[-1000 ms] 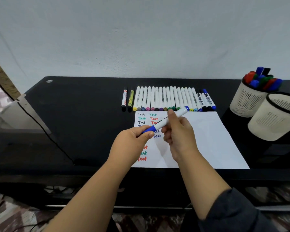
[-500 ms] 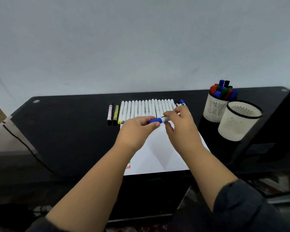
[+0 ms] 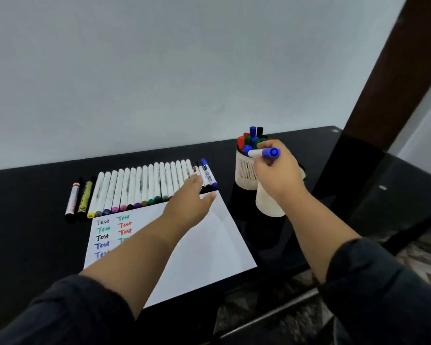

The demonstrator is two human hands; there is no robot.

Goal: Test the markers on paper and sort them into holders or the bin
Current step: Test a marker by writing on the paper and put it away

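**Tested blue marker carried to the full holder**

Split apart since a second ago: two hands that held one marker together above the white paper sheet (image 3: 197, 245), now working separately. Blue-capped white marker (image 3: 264, 152) now capped and moved right of the paper, gripped in the curled fingers of the right hand (image 3: 278, 175), cap end outward, just above the cream mesh holder packed with coloured markers (image 3: 246, 170). Likely judged working and about to be dropped in. A second, plain cream holder (image 3: 269, 202) just nearer, mostly hidden behind the right wrist. Left hand (image 3: 187, 207) stretched flat, fingers straight and holding nothing, fingertips reaching the row of white-barrelled markers (image 3: 139, 188) beyond the paper's far edge, probably for the next one.
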